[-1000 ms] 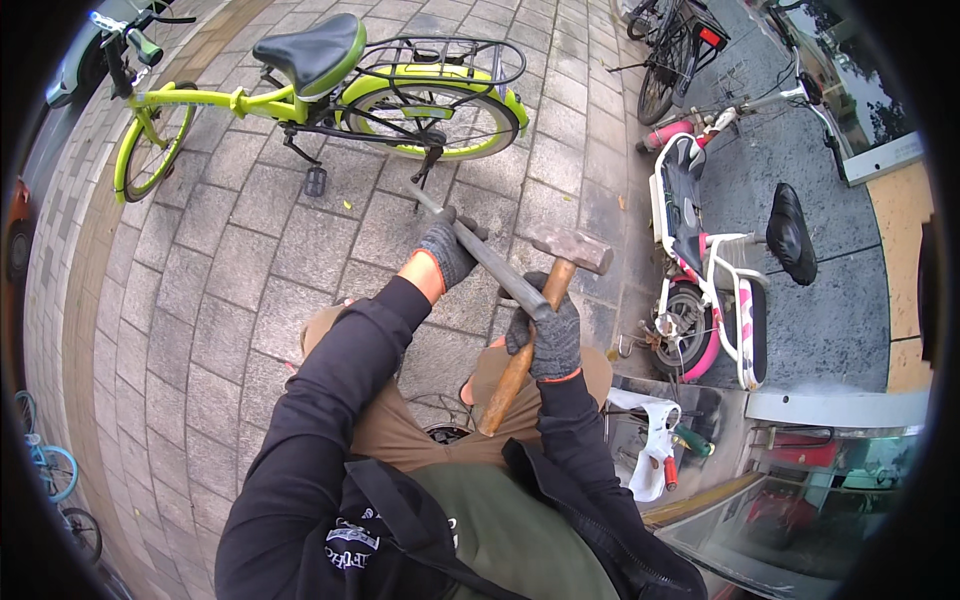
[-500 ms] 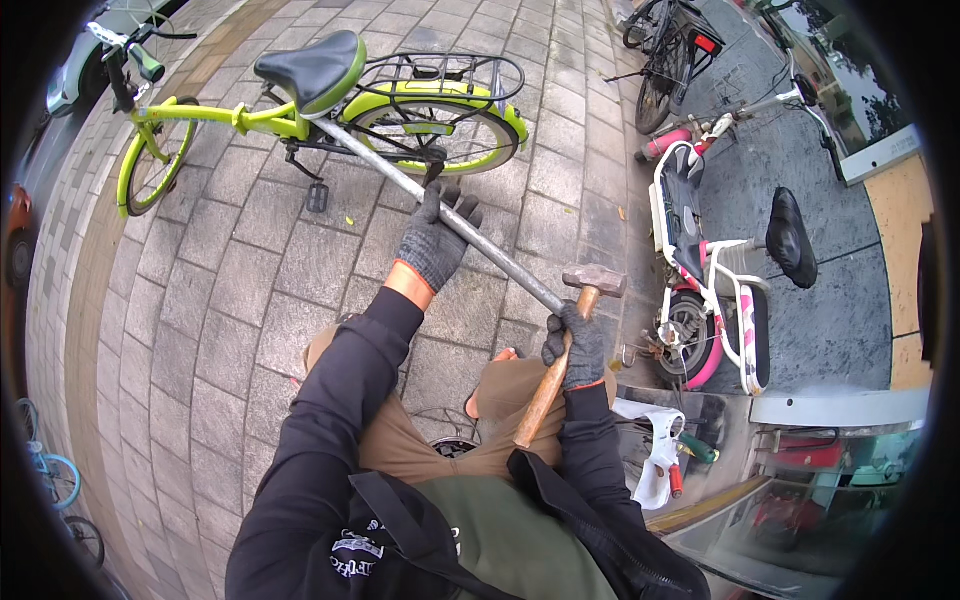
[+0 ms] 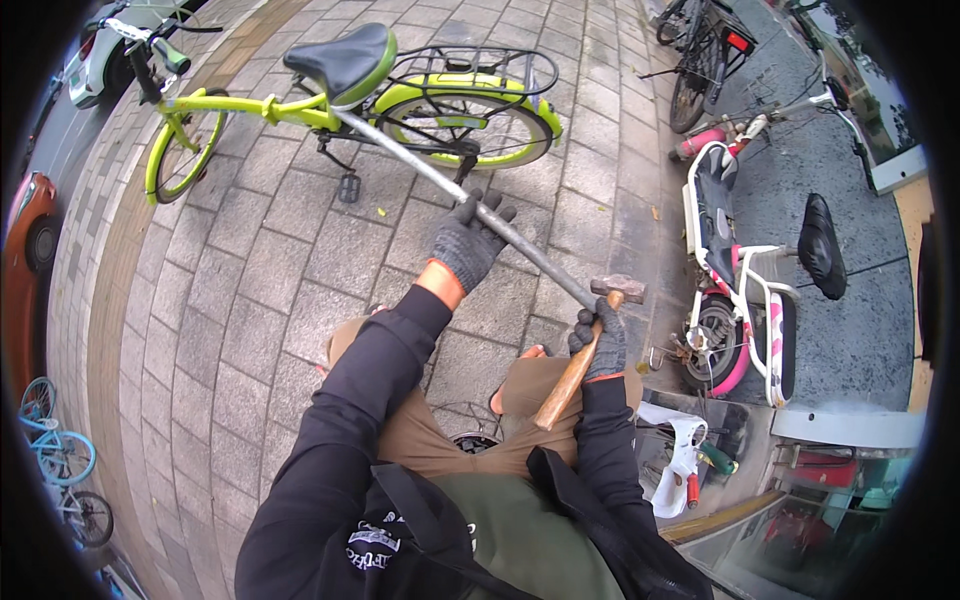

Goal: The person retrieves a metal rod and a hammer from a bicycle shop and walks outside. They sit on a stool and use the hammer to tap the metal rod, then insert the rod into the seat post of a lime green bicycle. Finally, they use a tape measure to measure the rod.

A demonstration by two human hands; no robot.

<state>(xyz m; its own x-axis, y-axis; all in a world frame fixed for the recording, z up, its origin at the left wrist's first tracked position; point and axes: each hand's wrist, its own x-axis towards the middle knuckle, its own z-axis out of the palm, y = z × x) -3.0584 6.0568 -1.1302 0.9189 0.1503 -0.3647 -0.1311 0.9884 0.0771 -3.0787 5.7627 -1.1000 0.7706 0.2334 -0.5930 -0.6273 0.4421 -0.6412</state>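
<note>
- Here we hold a long grey metal rod (image 3: 440,175) with our left hand (image 3: 466,243), which wears a dark knitted glove with an orange cuff; the grip is closed around the rod near its middle.
- The rod runs in a slant from the upper left, near the saddle of the bicycle, down to the right, where its lower end meets the hammer head.
- Our right hand (image 3: 601,342), also in a dark glove, has its grip closed on the wooden handle of a hammer (image 3: 583,357), just below the head.
- The metal head of the hammer is at the lower end of the rod; we cannot tell if the two touch.
- The handle points down toward our brown trousers (image 3: 420,445), and both our sleeves are black.
- Beyond the rod stands a yellow-green bicycle (image 3: 340,105) with a black saddle and a rear rack, on the grey paving stones (image 3: 250,290).
- To the right, a white and pink scooter (image 3: 735,290) is parked, near the hammer but apart from it.
- Far left, small blue bicycles (image 3: 55,455) are seen at the edge.
</note>
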